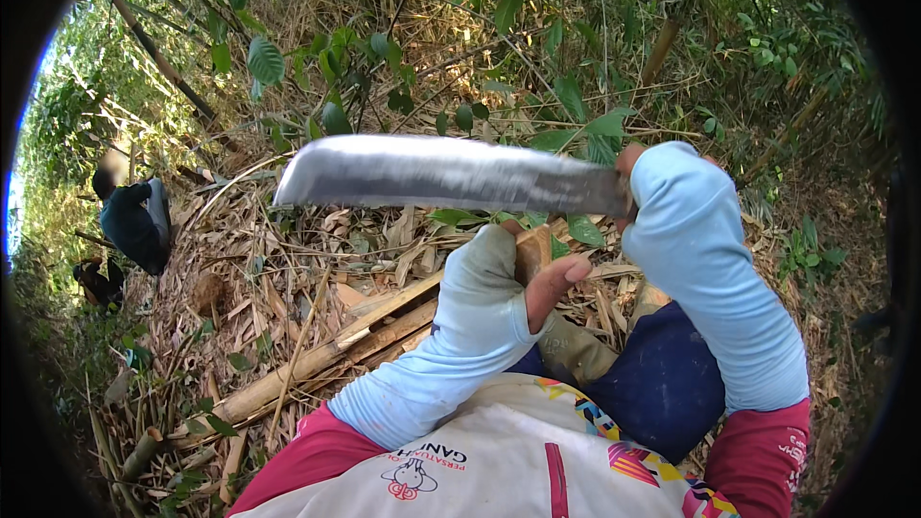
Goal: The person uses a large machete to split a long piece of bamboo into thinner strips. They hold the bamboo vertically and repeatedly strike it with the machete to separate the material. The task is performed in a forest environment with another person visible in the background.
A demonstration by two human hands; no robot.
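Far left, half lost in the dark rim: another person (134, 221) in dark clothes, bent among dry leaves, details too small to read. Lower left to centre: split bamboo pole (317, 360) lying on the leaf litter, its near end covered by the left hand (499, 283). Left hand closed on a short pale piece (533, 251), mostly hidden, thumb out. Above: broad machete blade (446, 176), level, blurred. Right hand (672, 197) clamped on its handle, handle itself out of sight under the pale sleeve.
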